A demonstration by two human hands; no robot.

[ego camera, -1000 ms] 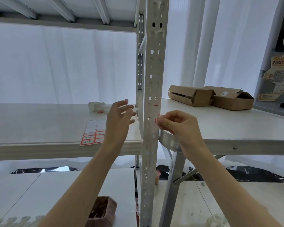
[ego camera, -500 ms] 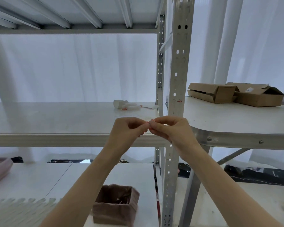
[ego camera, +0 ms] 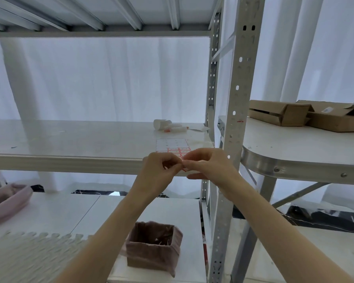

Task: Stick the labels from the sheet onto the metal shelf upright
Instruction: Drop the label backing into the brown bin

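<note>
My left hand and right hand pinch one small label between fingertips; I should keep its adhesive untouched, then press it squarely onto the upright.

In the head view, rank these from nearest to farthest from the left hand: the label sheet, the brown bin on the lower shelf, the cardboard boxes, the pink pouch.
Measured from the left hand:
1. Label sheet, just above and behind it on the middle shelf.
2. Brown bin, below on the lower shelf.
3. Pink pouch, far left, lower shelf.
4. Cardboard boxes, far right, on the side table.
</note>
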